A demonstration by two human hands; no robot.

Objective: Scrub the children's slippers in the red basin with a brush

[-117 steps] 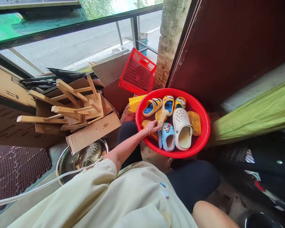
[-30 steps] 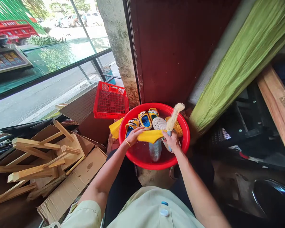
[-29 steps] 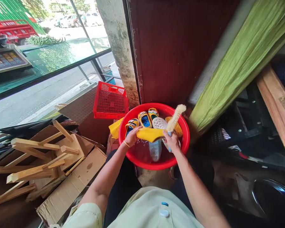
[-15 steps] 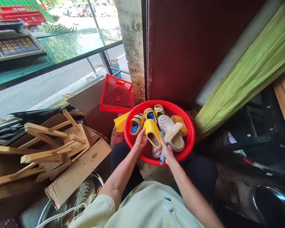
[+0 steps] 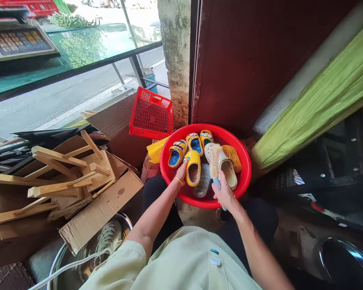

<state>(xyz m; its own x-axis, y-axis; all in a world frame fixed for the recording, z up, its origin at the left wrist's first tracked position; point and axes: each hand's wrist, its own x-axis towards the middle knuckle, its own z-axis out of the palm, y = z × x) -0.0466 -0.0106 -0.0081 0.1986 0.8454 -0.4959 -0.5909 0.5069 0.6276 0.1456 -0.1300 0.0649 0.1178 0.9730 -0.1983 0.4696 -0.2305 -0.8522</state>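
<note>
My left hand (image 5: 181, 172) grips a yellow clog (image 5: 193, 171) by its left side, its opening facing me. In my right hand (image 5: 225, 193) is the blue handle of a scrubbing brush (image 5: 215, 163), whose pale bristled head points away from me over a white clog (image 5: 230, 173). Both hands are above a red basin (image 5: 247, 161). Inside the basin lie several yellow sandals (image 5: 176, 155) with blue insoles, a yellow sole turned upward (image 5: 232, 158) and a greyish clear-looking shoe (image 5: 202, 183).
A red plastic crate (image 5: 151, 114) stands behind the basin, beside a worn pillar (image 5: 178, 60). To the left are upturned wooden stools (image 5: 75, 173) and a cardboard box (image 5: 101, 211). A metal basin with pale shoes (image 5: 109, 235) sits lower left. A green curtain (image 5: 317, 96) hangs at right.
The yellow clog has turned upright and moved slightly away from the brush. The brush has swung from pointing right to pointing away from me, and my right hand has shifted right.
</note>
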